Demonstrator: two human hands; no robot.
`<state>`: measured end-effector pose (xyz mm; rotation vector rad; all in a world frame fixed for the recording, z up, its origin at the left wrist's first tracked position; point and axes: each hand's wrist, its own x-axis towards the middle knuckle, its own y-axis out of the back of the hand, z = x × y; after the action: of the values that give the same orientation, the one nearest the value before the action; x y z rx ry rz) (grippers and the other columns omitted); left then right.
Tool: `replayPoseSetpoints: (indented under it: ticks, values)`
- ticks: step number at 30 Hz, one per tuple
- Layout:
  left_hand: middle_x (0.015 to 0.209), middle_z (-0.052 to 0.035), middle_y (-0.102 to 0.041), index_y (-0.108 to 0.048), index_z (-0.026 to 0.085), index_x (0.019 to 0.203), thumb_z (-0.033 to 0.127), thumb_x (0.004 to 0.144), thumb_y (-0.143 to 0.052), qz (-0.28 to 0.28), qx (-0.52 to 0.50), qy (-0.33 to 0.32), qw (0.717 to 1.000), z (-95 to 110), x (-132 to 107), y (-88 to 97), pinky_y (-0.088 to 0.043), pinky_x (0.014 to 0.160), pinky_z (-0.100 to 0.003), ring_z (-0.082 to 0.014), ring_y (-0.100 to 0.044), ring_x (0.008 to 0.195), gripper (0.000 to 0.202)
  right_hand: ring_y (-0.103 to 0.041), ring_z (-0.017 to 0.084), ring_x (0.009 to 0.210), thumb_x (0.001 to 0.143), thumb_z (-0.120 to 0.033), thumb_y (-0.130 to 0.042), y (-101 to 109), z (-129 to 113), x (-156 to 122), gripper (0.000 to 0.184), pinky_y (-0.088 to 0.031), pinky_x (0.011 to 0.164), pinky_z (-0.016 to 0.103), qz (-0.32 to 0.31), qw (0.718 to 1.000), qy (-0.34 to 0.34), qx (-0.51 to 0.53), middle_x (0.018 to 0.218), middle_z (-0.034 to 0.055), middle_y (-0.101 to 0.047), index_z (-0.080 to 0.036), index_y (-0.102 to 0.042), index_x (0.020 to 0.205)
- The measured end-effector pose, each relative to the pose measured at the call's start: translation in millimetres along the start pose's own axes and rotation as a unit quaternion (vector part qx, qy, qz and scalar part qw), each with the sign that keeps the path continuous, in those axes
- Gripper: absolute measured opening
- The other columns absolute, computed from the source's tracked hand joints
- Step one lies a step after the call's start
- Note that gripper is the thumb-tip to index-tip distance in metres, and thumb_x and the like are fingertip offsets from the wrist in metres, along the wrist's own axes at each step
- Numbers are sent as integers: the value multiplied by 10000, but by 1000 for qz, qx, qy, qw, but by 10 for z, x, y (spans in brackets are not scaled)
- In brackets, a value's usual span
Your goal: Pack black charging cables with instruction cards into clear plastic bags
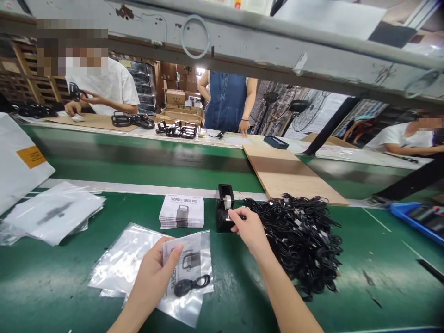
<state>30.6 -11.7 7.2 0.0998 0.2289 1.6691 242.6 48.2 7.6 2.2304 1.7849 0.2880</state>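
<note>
My left hand [156, 268] grips a clear plastic bag [189, 312], thumb on top. Inside the bag show a printed leaflet [190, 254] and a coiled black cable [187, 286]. At the black tape dispenser [225, 222], my right hand [248, 226] has thumb and forefinger pinched together by the front end; whether tape is between them is too small to make out. Behind the bag, a stack of "Thunder Trail Pro" leaflets [182, 212] lies beside the dispenser. More clear bags [116, 259] are under and left of my left hand.
A large heap of black cables [305, 245] lies right of the dispenser. Filled bags [52, 212] are piled at the left. A wooden board [294, 178] bridges the green belt, and a blue tray [419, 222] sits far right. Co-workers [229, 101] are across the line.
</note>
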Motion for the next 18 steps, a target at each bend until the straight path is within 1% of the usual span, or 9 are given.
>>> replayPoseSetpoints:
  ticks: [3, 5, 7, 9, 11, 13, 15, 17, 18]
  values:
    - [588, 35, -567, -546, 191, 698, 472, 739, -531, 2, 7, 0, 1000, -19, 17, 2, -441, 542, -235, -150, -551, 575, 284, -615, 147, 657, 785, -470, -491, -96, 37, -127, 322, -509, 649, 302, 0, 998, -11, 66, 849, 46, -605, -160, -569, 828]
    - [587, 35, -562, -538, 190, 695, 480, 743, -527, -11, 13, 5, 1000, -27, 34, 7, -439, 547, -238, -156, -555, 587, 293, -602, 174, 856, 794, -456, -487, -131, 84, -232, 303, -492, 758, 310, 4, 996, -3, 92, 1011, 76, -580, -164, -567, 789]
    - [597, 28, -566, -532, 189, 699, 486, 745, -524, -18, 13, 13, 1000, -34, 46, 4, -441, 551, -248, -165, -562, 597, 300, -532, 209, 1020, 781, -427, -519, -130, 149, -305, 273, -453, 833, 320, 19, 998, 12, 61, 1087, 90, -545, -172, -585, 711]
    - [596, 28, -566, -527, 189, 700, 491, 746, -522, -12, 4, 19, 1000, -30, 47, -8, -444, 552, -254, -171, -569, 598, 305, -490, 243, 1062, 752, -394, -558, -100, 203, -345, 245, -424, 857, 350, 39, 999, 23, -7, 1065, 104, -533, -178, -605, 645]
    - [590, 32, -570, -526, 193, 690, 498, 746, -519, 1, -3, 19, 1000, -9, 38, -25, -441, 548, -251, -170, -576, 595, 310, -504, 265, 1002, 733, -375, -572, -60, 206, -392, 226, -409, 844, 390, 60, 996, 28, -65, 998, 105, -536, -185, -614, 619]
    - [570, 41, -569, -526, 197, 671, 505, 741, -521, 15, 2, 18, 1000, 27, 20, -41, -431, 537, -241, -161, -571, 577, 316, -535, 247, 879, 741, -372, -565, -49, 134, -485, 221, -418, 790, 382, 37, 997, 27, -63, 882, 85, -566, -188, -610, 627]
    - [564, 42, -572, -533, 198, 665, 504, 734, -526, 28, 13, 12, 999, 68, -7, -59, -423, 532, -236, -156, -560, 567, 314, -549, 193, 719, 772, -390, -539, -104, 5, -623, 245, -436, 687, 314, -46, 999, 9, -4, 729, 48, -587, -182, -599, 658]
    - [563, 42, -565, -543, 198, 674, 489, 734, -530, 36, 24, -3, 999, 102, -44, -85, -418, 531, -237, -153, -546, 560, 298, -520, 129, 563, 786, -422, -526, -231, -127, -758, 287, -421, 569, 240, -138, 985, -27, 96, 627, 14, -582, -168, -568, 662]
    - [558, 43, -557, -546, 197, 674, 480, 735, -530, 37, 30, -11, 999, 114, -66, -101, -414, 528, -237, -150, -536, 552, 289, -489, 101, 494, 776, -443, -535, -313, -177, -808, 307, -399, 509, 215, -159, 977, -47, 134, 610, 3, -582, -163, -544, 650]
